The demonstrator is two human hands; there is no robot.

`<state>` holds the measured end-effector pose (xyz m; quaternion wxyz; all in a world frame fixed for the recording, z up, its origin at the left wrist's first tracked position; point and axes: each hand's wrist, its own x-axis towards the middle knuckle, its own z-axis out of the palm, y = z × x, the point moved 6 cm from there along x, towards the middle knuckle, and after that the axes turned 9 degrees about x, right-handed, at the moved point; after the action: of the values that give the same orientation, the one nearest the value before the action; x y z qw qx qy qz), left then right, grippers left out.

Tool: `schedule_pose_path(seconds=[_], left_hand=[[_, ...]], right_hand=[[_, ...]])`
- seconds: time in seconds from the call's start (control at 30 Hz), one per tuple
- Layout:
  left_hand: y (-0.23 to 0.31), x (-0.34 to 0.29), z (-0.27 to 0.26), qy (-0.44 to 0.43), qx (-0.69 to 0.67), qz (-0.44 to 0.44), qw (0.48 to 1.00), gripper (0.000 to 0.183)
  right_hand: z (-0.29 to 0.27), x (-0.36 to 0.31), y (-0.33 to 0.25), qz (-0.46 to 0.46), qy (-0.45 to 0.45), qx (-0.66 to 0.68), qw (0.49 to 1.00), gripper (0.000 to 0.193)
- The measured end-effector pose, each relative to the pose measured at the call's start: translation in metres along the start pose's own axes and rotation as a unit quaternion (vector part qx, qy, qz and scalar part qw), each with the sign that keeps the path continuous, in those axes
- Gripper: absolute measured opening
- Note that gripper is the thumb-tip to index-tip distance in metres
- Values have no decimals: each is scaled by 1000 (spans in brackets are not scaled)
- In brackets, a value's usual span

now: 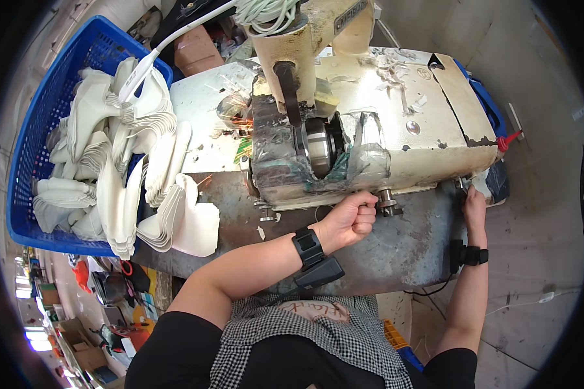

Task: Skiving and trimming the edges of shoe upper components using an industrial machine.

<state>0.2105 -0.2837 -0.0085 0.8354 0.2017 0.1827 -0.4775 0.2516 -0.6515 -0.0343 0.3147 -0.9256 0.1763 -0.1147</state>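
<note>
Bright light whitens the top of the machine (pixel 435 110) with glare; the tabletop (pixel 396 253) shows a dull, patchy sheen. Small patches burn out at lower left. The wall (pixel 538 201) bends toward black, rounded corners.

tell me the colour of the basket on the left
Blue: the basket shows in the head view.
</note>
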Motion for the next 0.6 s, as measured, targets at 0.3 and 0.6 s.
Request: schedule_pose_path(seconds=[0.3,0.6], left_hand=[[-1,1,-1,37,4,1,999,36],[-2,4,-2,39,21,14,999,31]], right_hand=[[-4,-1,0,-46,-39,-67,996,44],[-5,-2,-10,-195,-37,-192,961,6]])
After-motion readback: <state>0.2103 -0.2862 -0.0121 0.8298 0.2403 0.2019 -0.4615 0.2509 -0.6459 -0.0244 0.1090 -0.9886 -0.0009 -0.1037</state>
